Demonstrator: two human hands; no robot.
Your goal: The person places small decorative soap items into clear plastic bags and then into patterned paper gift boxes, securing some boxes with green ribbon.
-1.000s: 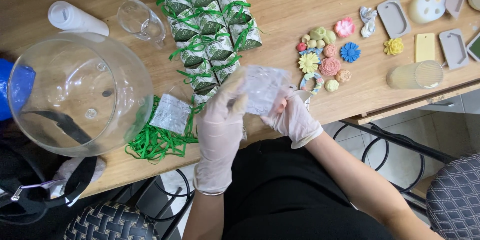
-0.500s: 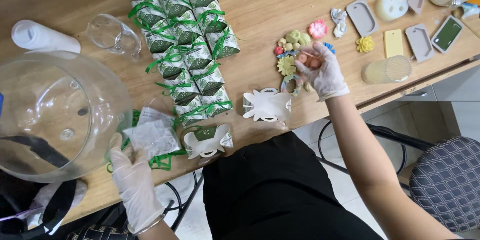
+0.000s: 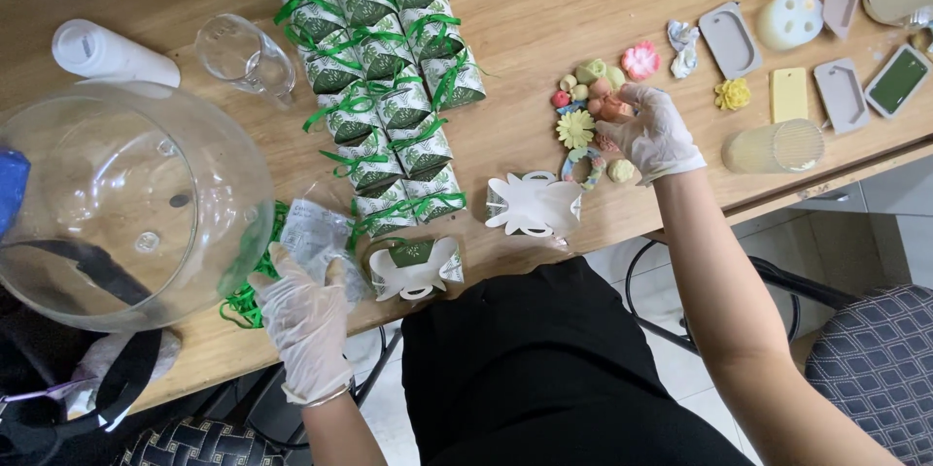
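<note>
Here, both my gloved hands work at the wooden table.

My right hand pinches a small pink flower-shaped soap in the coloured soap cluster; my left hand rests, fingers loosely curled, on clear plastic bags, beside the unfolded white paper box.

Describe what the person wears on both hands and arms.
Both the left hand and the right hand wear thin, whitish, slightly translucent disposable gloves that end at the wrist. A thin bracelet circles the left wrist. The forearms are bare, with no sleeves in view.
</note>
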